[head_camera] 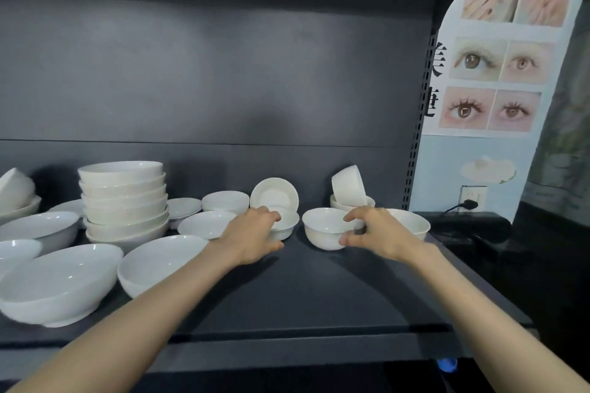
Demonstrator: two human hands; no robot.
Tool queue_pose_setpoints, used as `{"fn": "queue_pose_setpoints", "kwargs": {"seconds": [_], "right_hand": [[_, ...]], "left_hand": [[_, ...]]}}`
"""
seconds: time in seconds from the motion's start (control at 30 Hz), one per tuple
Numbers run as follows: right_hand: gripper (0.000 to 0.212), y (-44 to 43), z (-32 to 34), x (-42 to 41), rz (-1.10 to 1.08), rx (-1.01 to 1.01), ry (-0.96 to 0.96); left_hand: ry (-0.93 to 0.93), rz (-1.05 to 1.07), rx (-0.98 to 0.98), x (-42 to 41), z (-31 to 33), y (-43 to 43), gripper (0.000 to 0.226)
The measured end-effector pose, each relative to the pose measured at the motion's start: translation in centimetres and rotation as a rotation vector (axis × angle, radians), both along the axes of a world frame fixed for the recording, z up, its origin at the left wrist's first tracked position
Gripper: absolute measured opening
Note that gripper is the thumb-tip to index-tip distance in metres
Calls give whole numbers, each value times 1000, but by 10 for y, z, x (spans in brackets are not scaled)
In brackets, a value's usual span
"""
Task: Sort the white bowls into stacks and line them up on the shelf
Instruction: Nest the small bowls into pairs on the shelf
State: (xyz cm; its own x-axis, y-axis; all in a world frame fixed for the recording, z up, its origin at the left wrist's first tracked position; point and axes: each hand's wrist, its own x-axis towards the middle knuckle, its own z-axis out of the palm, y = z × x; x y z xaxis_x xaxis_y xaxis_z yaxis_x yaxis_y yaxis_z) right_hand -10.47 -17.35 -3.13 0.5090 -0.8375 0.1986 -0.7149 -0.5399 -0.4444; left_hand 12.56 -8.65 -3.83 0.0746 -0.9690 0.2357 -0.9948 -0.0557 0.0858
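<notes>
Shelf: a dark shelf (319,290) held many white bowls, most crowded on its left half.
Left hand (252,233): fingers curled over the rim of a small bowl (287,223) mid-shelf, thumb at its side.
Right hand (376,230): fingers and thumb pinched the wall of a second small bowl (322,226), just right of the first.
Stack: a tall stack of wider bowls (123,198) stood well left, toward the back.
Behind: a shallow dish (274,195) leaned on edge.

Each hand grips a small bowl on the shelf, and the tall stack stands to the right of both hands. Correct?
No: the head view shows the tall stack left of both hands. The left hand does grip one small bowl, the right hand the neighbouring bowl.
</notes>
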Motion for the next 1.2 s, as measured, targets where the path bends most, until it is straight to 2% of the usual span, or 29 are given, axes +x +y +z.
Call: {"fn": "queue_pose_setpoints", "kwargs": {"seconds": [0.37, 0.7, 1.2], "right_hand": [[61, -30, -19, 13, 20, -66, -9], [65, -52, -13, 33, 167, -104, -1], [65, -51, -23, 40, 299, -75, -22]], "left_hand": [[-129, 31, 42, 1, -14, -39, 54], [-107, 107, 25, 1, -20, -40, 7], [61, 118, -170, -5, -32, -6, 19]]}}
